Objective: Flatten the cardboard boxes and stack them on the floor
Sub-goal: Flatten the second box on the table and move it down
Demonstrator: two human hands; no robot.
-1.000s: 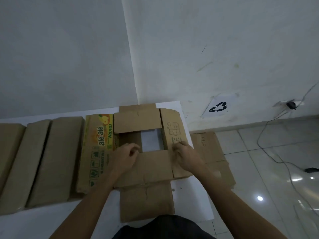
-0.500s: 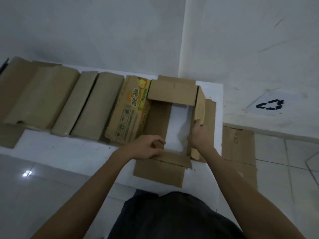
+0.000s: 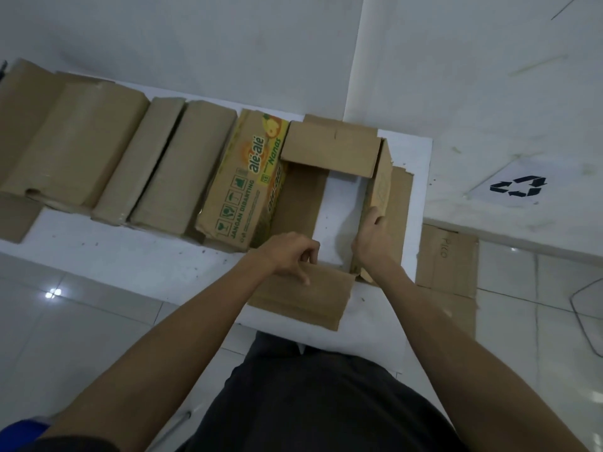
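Note:
An open brown cardboard box [image 3: 329, 146] stands on a white table [image 3: 137, 259], its flaps spread and the table showing through its middle. My left hand [image 3: 290, 252] curls over the near flap [image 3: 303, 295] at the box's left near corner. The box's right wall [image 3: 380, 187] is gripped by my right hand [image 3: 372, 234], thumb inside. A printed yellow and green "ale-ale" box [image 3: 241, 187] lies against its left side. A flattened box [image 3: 447, 259] lies on the floor to the right.
Several more brown boxes [image 3: 85, 151] lie in a row along the table to the left. A recycling symbol [image 3: 518, 187] marks the white wall base. A thin cable [image 3: 584, 318] runs over the tiled floor at right. Something blue [image 3: 19, 432] sits bottom left.
The view has swung left and down. The box's right wall, flat a second ago, now stands upright in my right hand; my left hand has shifted to the near left corner.

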